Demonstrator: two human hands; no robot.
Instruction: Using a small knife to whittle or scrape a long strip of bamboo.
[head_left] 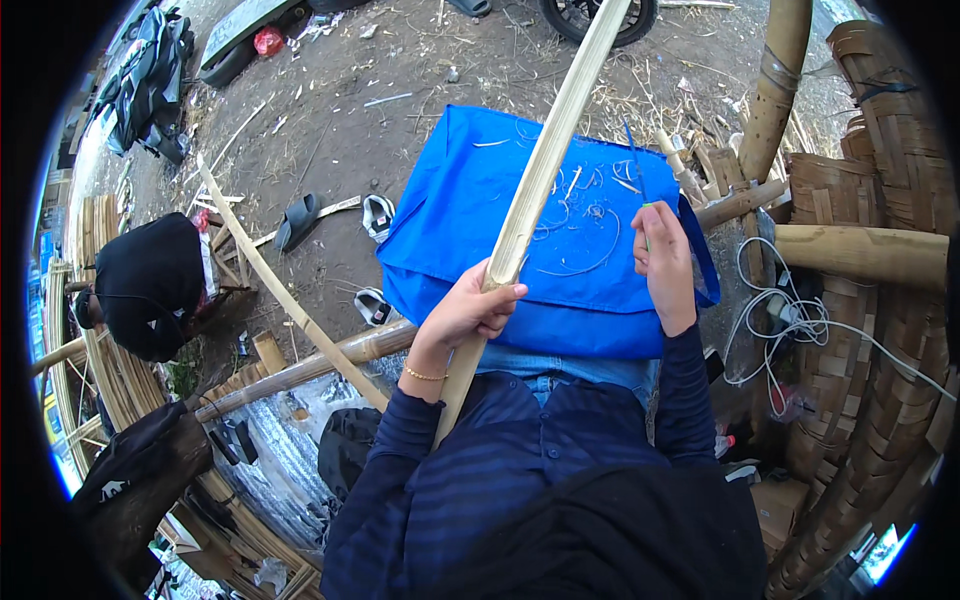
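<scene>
A long split bamboo strip (541, 186) slants up across my lap, and my left hand (468, 308) is closed around its lower part. My right hand (663, 258) grips a slim knife (635, 160), its narrow blade pointing up and away from me. A little green shows at its handle; the fingers hide the rest. The blade stands apart from the strip, to its right. Under both hands a blue cloth bag (430, 225) is spread over my lap. Thin curled shavings (595, 200) are scattered on it.
A bamboo pole (375, 343) crosses at my left, with a long curved strip (262, 262) over it. Woven bamboo panels (840, 370) and a tangled white cable (795, 315) are on my right. A person in black (150, 280) is at the left. Sandals (297, 222) lie on the dirt ground.
</scene>
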